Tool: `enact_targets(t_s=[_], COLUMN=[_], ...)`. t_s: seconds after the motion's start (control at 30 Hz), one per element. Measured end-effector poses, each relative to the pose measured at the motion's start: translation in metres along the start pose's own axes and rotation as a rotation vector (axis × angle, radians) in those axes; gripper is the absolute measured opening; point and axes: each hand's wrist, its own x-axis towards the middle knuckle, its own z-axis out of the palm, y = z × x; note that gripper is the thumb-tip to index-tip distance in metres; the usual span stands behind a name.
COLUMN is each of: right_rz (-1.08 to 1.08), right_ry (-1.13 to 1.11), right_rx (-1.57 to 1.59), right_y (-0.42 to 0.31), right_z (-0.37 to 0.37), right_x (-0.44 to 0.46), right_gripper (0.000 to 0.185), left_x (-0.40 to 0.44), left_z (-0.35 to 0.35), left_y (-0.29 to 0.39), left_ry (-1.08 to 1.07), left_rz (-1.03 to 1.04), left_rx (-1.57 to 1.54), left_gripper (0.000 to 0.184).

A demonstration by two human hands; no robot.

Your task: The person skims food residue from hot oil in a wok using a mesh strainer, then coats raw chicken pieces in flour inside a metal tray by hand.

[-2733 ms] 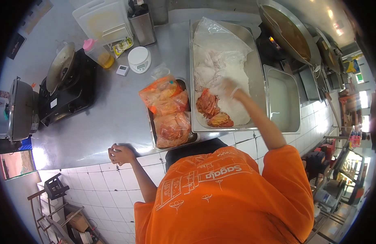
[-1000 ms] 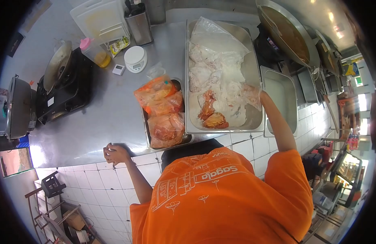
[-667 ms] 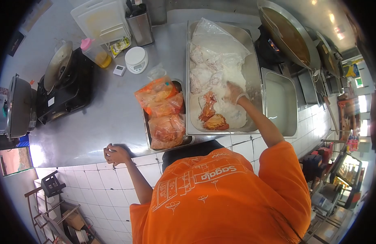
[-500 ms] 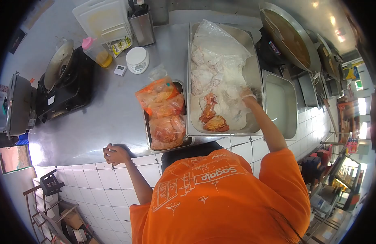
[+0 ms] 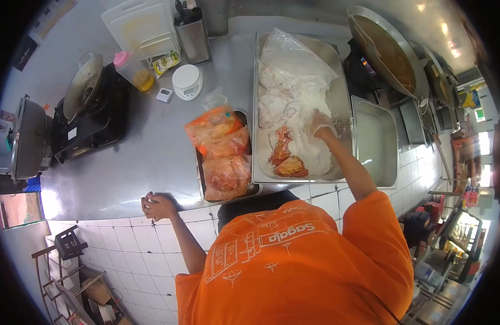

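Inside the large rectangular stainless-steel tray (image 5: pixel 341 62), the fingertips of the right hand (image 5: pixel 322 125) blur into the loose white powder (image 5: pixel 314 160) — whether they grip anything cannot be told. Left of that tray, clear plastic bags of orange-red meat (image 5: pixel 226 177) hide most of the shallow steel pan (image 5: pixel 252 192) beneath, the readout of the white digital scale (image 5: pixel 186 77) is too small to read, and the palm of the left hand (image 5: pixel 158 207) is out of sight. Below the tray, the picture's bottom edge cuts off the printed orange T-shirt (image 5: pixel 304 265).

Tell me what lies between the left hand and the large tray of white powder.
In the head view, a stretch of bare counter, then the smaller tray holding bagged meat, lie between the left hand and the large tray.
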Motion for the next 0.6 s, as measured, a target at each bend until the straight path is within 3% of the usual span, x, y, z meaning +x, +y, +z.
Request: enact_targets(t_s=[0.13, 0.2, 0.23, 0.3, 0.43, 0.53, 0.6], right_rz=[-0.001, 0.236, 0.236, 0.219, 0.262, 0.271, 0.066], right_ry=[0.183, 0.115, 0.114, 0.341, 0.286, 0.128, 0.295], right_rx=[0.222, 0.341, 0.345, 0.257, 0.363, 0.341, 0.329], right_y=[0.010, 0.002, -0.001, -0.009, -0.014, -0.017, -0.019], right_z=[0.014, 0.009, 0.014, 0.020, 0.018, 0.032, 0.040], right_x=[-0.002, -0.004, -0.004, -0.008, -0.007, 0.000, 0.004], right_gripper=[0.053, 0.053, 0.053, 0.054, 0.056, 0.061, 0.064], left_x=[-0.001, 0.000, 0.001, 0.000, 0.000, 0.000, -0.001], left_z=[0.001, 0.002, 0.003, 0.003, 0.006, 0.006, 0.007], left_y=[0.000, -0.002, -0.003, -0.004, -0.004, -0.002, 0.001], left_ry=[0.005, 0.018, 0.021, 0.017, 0.056, 0.062, 0.029], left_rz=[0.001, 0.024, 0.027, 0.036, 0.049, 0.087, 0.068], left_rx=[0.004, 0.024, 0.025, 0.013, 0.048, 0.071, 0.101], left_gripper=[0.036, 0.036, 0.036, 0.036, 0.037, 0.038, 0.042])
